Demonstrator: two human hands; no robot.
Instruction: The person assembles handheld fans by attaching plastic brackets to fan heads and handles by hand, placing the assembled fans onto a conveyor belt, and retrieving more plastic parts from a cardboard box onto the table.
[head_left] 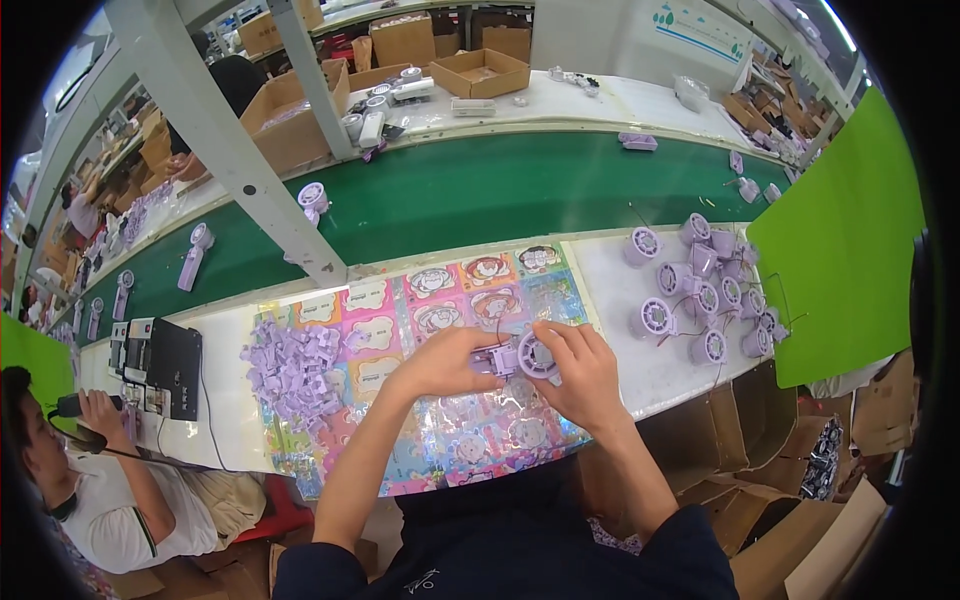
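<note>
Out at nine o'clock, a jumbled heap of small, angular lilac pieces (292,370), hard plastic by the look. Here's the left hand (435,365), thumb and fingers pinching the boxy end of a lilac fan unit (537,357) above the glossy, picture-printed sheet (470,425). Its long axis runs nine to three, spoked round head toward three, where the right hand (583,378), nearer that head, clasps the rim. Toward two, smooth drum-shaped fan heads (708,297) cluster, thin wires trailing.
</note>
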